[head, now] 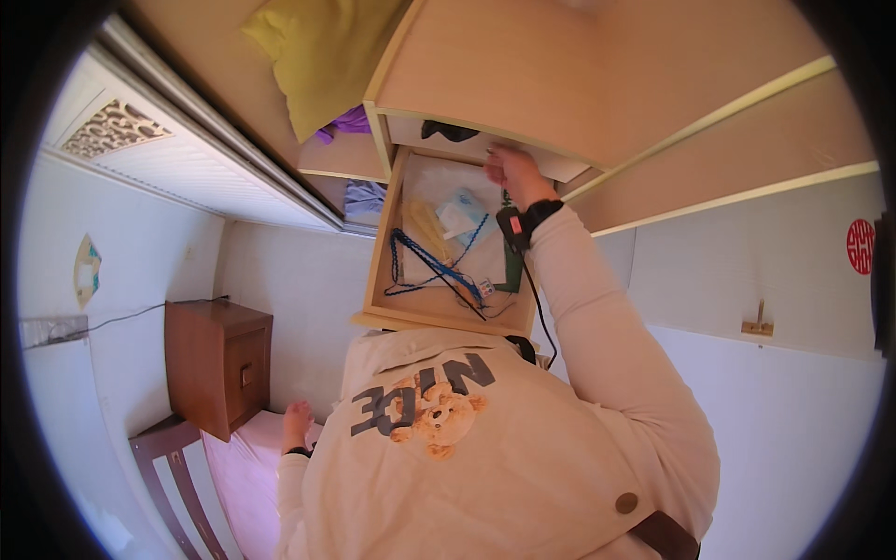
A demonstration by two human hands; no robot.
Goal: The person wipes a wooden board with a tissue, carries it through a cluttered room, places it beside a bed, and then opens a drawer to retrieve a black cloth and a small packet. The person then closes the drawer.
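A light wooden drawer (448,318) is pulled out of a wardrobe in front of me. My right hand (514,173) is over its back right part, near the opening above the drawer; its fingers are partly curled, and whether they hold anything is unclear. In the drawer lie a blue braided cord (434,262), a light blue packet (465,217), a yellowish item (425,222), a thin dark stick (455,285) and a dark green flat item (513,269). A black cloth (448,131) lies behind the drawer. My left hand (299,420) hangs low at my left side, fingers partly curled, apparently holding nothing.
Above the drawer is a wooden wardrobe shelf (490,77). Yellow-green cloth (315,63), purple cloth (350,121) and bluish clothing (364,197) are to its left, beside a sliding door (203,140). Left stand a brown cabinet (217,364) and a bed with pink sheet (245,476).
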